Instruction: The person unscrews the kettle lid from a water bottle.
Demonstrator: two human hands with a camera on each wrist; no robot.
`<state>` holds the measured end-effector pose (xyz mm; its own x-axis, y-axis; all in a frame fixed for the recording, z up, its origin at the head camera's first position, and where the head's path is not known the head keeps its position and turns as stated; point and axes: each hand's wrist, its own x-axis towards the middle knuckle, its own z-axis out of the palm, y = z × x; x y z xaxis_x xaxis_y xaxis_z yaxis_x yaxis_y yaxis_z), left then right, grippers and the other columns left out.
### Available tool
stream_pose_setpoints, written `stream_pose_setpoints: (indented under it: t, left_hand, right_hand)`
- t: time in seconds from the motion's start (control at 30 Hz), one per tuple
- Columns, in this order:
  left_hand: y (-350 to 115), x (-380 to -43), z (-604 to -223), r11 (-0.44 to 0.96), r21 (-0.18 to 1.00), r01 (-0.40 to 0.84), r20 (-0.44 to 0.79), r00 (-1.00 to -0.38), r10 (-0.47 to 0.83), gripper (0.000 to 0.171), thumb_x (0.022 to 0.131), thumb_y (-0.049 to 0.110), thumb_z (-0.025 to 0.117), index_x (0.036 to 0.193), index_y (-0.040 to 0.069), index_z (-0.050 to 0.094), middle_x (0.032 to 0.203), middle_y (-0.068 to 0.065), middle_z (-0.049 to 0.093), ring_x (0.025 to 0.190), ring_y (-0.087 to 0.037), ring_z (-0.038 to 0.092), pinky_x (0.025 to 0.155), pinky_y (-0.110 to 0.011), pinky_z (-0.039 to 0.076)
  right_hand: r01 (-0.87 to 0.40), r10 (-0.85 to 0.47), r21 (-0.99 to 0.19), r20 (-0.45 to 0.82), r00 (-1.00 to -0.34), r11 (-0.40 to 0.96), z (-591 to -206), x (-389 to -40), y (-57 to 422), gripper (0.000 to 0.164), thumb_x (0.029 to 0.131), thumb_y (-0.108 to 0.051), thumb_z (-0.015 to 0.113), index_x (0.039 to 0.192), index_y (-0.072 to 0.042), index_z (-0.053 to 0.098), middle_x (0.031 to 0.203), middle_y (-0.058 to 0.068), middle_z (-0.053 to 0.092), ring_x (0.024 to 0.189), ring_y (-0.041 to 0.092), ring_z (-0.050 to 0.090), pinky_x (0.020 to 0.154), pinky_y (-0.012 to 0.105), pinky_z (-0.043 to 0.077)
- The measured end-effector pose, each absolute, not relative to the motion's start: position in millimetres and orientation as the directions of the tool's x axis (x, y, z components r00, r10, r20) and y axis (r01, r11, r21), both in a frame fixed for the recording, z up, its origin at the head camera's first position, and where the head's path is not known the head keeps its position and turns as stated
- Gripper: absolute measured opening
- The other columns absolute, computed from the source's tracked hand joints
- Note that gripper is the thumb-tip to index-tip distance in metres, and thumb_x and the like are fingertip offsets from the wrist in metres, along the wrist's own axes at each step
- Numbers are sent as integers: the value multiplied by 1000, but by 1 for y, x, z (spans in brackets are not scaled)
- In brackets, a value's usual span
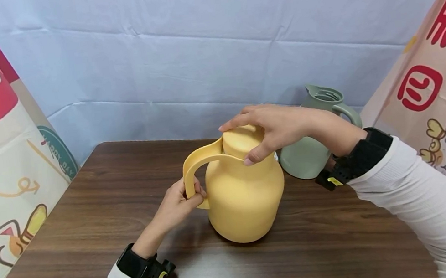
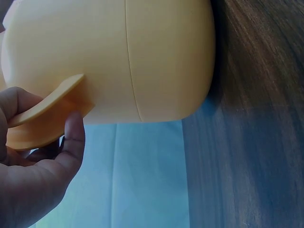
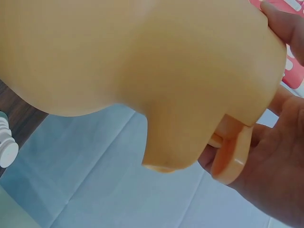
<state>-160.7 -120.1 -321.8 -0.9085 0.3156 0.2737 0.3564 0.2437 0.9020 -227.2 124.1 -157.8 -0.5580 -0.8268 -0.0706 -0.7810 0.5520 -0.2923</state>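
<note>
A yellow thermos jug stands on the brown wooden table, its handle towards the left. My left hand grips the lower part of that handle, fingers curled round it. From above, my right hand holds the jug's yellow lid, thumb on the near side and fingers across the far side. In the right wrist view the spout juts out below the lid, beside a small projecting yellow tab. My right palm hides part of the lid in the head view.
A green jug with an uncovered top stands behind my right forearm. In the right wrist view, a ribbed white piece lies at the left edge. A pale blue cloth hangs behind the table, with printed sheets at the sides.
</note>
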Motion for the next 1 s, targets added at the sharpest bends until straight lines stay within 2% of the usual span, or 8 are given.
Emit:
stream_pose_setpoints:
  t: [0.2,0.4,0.53,0.77,1.0]
  left_hand:
    - [-121,-162,-324,244,897,367,283,-905,319,11,85,-8,53,83,3,52,86,-12,60,82,-21,59,65,-30,45]
    - [-121,-162,-324,246,893,377,293,-902,318,11,84,-9,54,82,1,52,85,-12,60,81,-21,60,63,-29,46]
    - [-121,-161,-325,249,895,370,288,-906,310,11,85,-9,54,83,2,52,85,-11,60,80,-19,59,64,-29,46]
    - [-121,-162,-325,249,896,367,285,-907,310,11,84,-9,54,82,2,52,84,-10,60,81,-19,60,63,-29,46]
    - [-120,-163,-323,247,893,376,294,-903,312,12,84,-9,53,82,2,51,85,-12,61,82,-20,60,64,-29,46]
  right_hand:
    - [-777,-827,-298,-91,-555,554,-156,-228,123,68,76,-40,74,136,-22,48,126,3,47,106,19,43,83,40,37]
    - [-782,-835,-303,-113,-538,545,-146,-228,118,69,74,-36,76,135,-18,49,118,4,52,97,19,45,80,37,40]
    - [-782,-821,-258,-105,-562,568,-134,-225,115,67,74,-34,75,135,-20,50,112,4,53,94,19,46,78,37,40]
    - [-768,-791,-195,-92,-604,609,-121,-218,115,67,74,-35,75,135,-25,49,116,3,51,99,18,46,81,38,38]
    - [-769,-788,-176,-95,-608,614,-122,-219,117,67,74,-40,74,135,-24,50,112,4,52,97,19,45,79,38,36]
